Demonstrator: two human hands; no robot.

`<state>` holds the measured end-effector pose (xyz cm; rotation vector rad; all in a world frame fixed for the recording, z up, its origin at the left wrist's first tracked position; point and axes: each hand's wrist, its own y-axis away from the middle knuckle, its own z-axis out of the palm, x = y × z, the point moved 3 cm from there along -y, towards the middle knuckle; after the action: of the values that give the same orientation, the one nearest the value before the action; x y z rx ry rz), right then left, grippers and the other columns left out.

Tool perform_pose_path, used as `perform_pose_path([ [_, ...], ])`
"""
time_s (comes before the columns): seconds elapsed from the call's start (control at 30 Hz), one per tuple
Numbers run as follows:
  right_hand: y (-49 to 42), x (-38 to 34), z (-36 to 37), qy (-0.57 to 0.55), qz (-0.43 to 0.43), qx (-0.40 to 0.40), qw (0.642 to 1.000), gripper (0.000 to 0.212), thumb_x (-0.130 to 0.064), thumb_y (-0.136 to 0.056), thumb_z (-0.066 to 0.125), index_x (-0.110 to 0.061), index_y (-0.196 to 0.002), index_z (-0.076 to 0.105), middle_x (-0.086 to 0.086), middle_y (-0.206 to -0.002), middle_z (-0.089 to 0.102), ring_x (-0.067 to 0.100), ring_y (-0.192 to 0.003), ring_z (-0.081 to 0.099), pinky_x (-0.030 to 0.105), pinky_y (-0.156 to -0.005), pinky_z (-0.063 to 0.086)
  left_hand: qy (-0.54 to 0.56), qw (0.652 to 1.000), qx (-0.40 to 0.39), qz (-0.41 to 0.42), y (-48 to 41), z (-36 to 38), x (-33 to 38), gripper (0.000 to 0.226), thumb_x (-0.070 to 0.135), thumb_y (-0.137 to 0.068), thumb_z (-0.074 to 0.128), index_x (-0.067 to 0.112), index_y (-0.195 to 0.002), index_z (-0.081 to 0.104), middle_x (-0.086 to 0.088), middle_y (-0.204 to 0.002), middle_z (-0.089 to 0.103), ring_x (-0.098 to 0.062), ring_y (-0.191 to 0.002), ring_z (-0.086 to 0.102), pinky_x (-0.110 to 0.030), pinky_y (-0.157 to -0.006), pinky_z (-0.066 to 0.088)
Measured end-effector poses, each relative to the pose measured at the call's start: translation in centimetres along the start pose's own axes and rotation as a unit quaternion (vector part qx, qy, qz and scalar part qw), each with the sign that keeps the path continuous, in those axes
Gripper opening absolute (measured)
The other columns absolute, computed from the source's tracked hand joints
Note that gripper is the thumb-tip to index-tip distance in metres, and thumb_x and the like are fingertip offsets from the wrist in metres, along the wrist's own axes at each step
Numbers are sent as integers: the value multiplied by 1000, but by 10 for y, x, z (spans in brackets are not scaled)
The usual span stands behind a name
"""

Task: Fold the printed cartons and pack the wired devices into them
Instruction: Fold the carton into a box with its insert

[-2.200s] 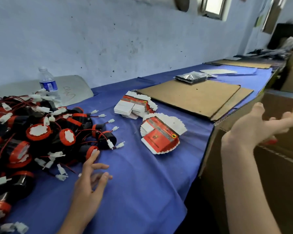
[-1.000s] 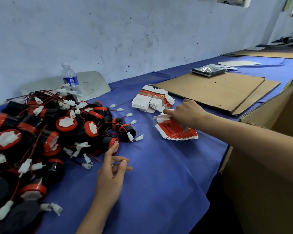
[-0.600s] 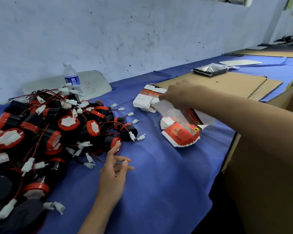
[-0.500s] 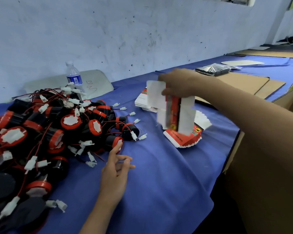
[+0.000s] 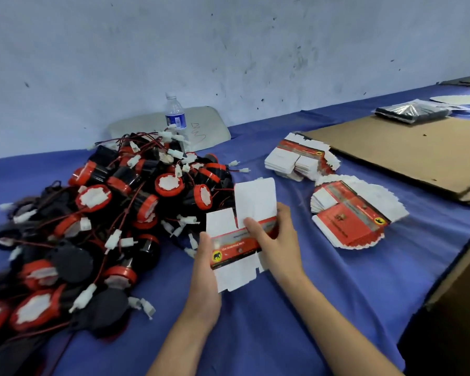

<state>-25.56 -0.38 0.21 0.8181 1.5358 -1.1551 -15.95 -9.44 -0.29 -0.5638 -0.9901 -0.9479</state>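
Both hands are holding one flat printed carton [image 5: 232,248] above the blue tablecloth [image 5: 255,335], not yet folded up. The left hand [image 5: 205,270] is gripping the carton's left edge, thumb lying along the front and the fingers going behind the card. The right hand [image 5: 277,240] is pinching the right side, thumb pressing on the red printed band and fingers wrapping round the far edge. White flaps are sticking up above the grip and hanging below it; a yellow badge with an elephant is showing just beside the left thumb.

Left of the grip, and partly behind the carton's raised flaps, a big pile of wired devices [image 5: 144,204] is sitting: black bodies, red rims, red wires and white plugs all tangled. To the right of the grip a fanned stack of flat cartons [image 5: 347,223] is lying on the cloth, with a second stack [image 5: 296,158] beyond it. A water bottle [image 5: 175,118] is standing beyond the pile, near the wall. Corrugated cardboard sheets [image 5: 404,153] are lying far right of the grip.
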Motion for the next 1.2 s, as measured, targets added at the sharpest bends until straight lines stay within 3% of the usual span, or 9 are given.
perform_pose_path([
  [0.13, 4, -2, -4, -86, 8, -29, 996, 56, -36, -66, 72, -32, -111, 37, -8, -111, 56, -10, -89, 60, 9, -69, 47, -10, 996, -80, -32, 10, 8, -10, 49, 65, -77, 51, 31, -104, 76, -6, -113, 71, -20, -108, 67, -28, -85, 55],
  [0.23, 4, -3, -6, -134, -7, -41, 990, 60, -23, -65, 67, -22, -117, 37, -4, -111, 53, -9, -90, 58, 12, -71, 48, -105, 991, -82, 26, 16, 10, -8, 77, 74, -71, 54, 21, -127, 63, -4, -132, 62, -15, -123, 57, -31, -105, 44],
  [0.37, 4, -10, -7, -193, -30, -76, 978, 49, -7, -66, 50, -13, -114, 49, -8, -98, 59, -1, -85, 57, 14, -70, 46, -199, 961, -130, 138, 20, 23, 3, 110, 80, -71, 54, 8, -147, 25, 1, -139, 46, 3, -123, 51, -11, -95, 42],
  [0.47, 6, -13, -11, -235, -17, -101, 967, 43, -22, -64, 55, -14, -105, 64, -7, -99, 68, 8, -91, 58, 27, -77, 50, -201, 965, -63, 157, 15, 18, 5, 104, 70, -70, 64, 8, -146, 28, -6, -140, 47, -8, -123, 54, -22, -95, 48],
  [0.53, 14, -9, -7, -270, 80, -162, 946, 47, -39, -59, 59, -18, -98, 74, 6, -104, 73, 14, -94, 64, 35, -83, 54, -222, 962, 18, 155, 7, 6, 4, 89, 57, -71, 60, 12, -143, 33, -2, -133, 53, -5, -115, 57, -16, -88, 48],
  [0.7, 29, -8, 4, -369, 251, -311, 839, 66, -46, -37, 89, -13, -93, 79, 17, -98, 72, 28, -84, 71, 36, -72, 58, -277, 925, 153, 209, 0, -18, 4, 63, 41, -75, 76, 22, -127, 45, 21, -100, 65, 11, -92, 61, -4, -68, 44],
  [0.9, 11, -14, -3, -433, 217, -191, 854, 52, -46, -86, 48, -21, -131, 60, 12, -129, 62, 31, -114, 62, 45, -95, 52, -224, 953, 114, 170, -3, -15, 10, 58, 42, -79, 67, 44, -131, 41, 24, -98, 69, 5, -97, 64, -15, -79, 51],
  [1.03, 6, -11, -4, -387, 181, -142, 893, 50, -33, -82, 54, -29, -132, 52, 6, -132, 60, 27, -114, 62, 38, -90, 53, -118, 987, 52, 98, -6, -14, 10, 50, 25, -93, 57, 47, -135, 42, 0, -116, 69, -23, -102, 66, -38, -86, 54],
  [1.2, 6, -1, -10, -286, 229, -101, 925, 54, -36, -74, 66, -18, -124, 63, 13, -133, 59, 32, -119, 58, 48, -106, 42, -200, 965, -30, 165, 2, -9, 18, 67, -6, -90, 46, 51, -125, 54, 12, -135, 55, -3, -93, 67, -20, -60, 53],
])
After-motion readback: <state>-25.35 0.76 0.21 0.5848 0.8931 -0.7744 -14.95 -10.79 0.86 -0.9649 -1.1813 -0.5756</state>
